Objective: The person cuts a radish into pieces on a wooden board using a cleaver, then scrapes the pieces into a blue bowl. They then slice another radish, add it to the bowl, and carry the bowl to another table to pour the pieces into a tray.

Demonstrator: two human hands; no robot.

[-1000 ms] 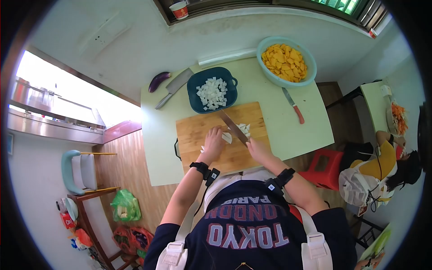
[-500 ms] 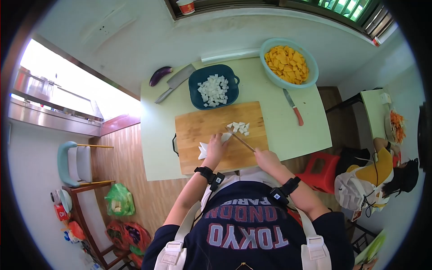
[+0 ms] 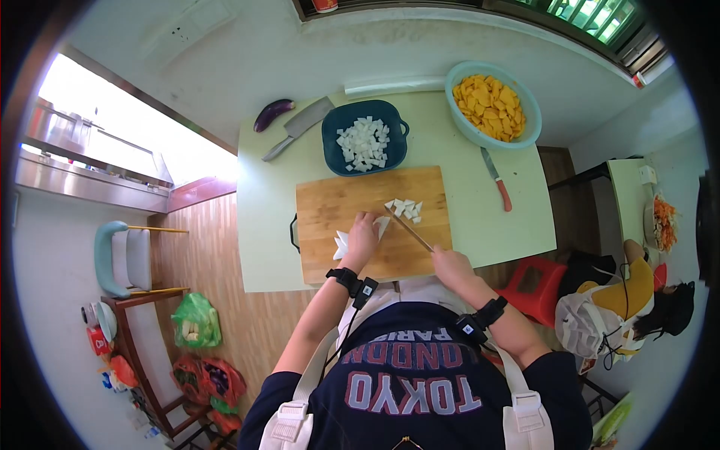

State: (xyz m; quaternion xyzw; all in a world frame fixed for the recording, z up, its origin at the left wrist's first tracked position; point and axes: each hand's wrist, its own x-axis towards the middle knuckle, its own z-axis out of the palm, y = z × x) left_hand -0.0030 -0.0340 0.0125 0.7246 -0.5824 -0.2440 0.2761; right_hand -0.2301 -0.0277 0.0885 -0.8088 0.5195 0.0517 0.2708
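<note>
On the wooden cutting board (image 3: 322, 202), my left hand (image 3: 363, 238) presses down on a white vegetable piece (image 3: 383, 223), fingers bent together. My right hand (image 3: 452, 265) is wrapped round the handle of a knife (image 3: 411, 228), whose blade lies just right of that piece. Small white chunks (image 3: 406, 209) are scattered beyond the knife tip. More white pieces (image 3: 341, 244) lie left of my left hand, partly covered by it. Behind the board stands a dark blue basin (image 3: 328, 150) holding white cubes (image 3: 364, 144).
A cleaver (image 3: 307, 118) and an eggplant (image 3: 273, 115) lie at the back left. A light blue bowl (image 3: 531, 112) of orange slices and a red-handled knife (image 3: 497, 180) are on the right. Another person (image 3: 637, 292) sits beyond a red stool (image 3: 534, 283).
The whole view has shifted slightly. Both hands remain at the board, with the knife still against the right end of the white piece.
</note>
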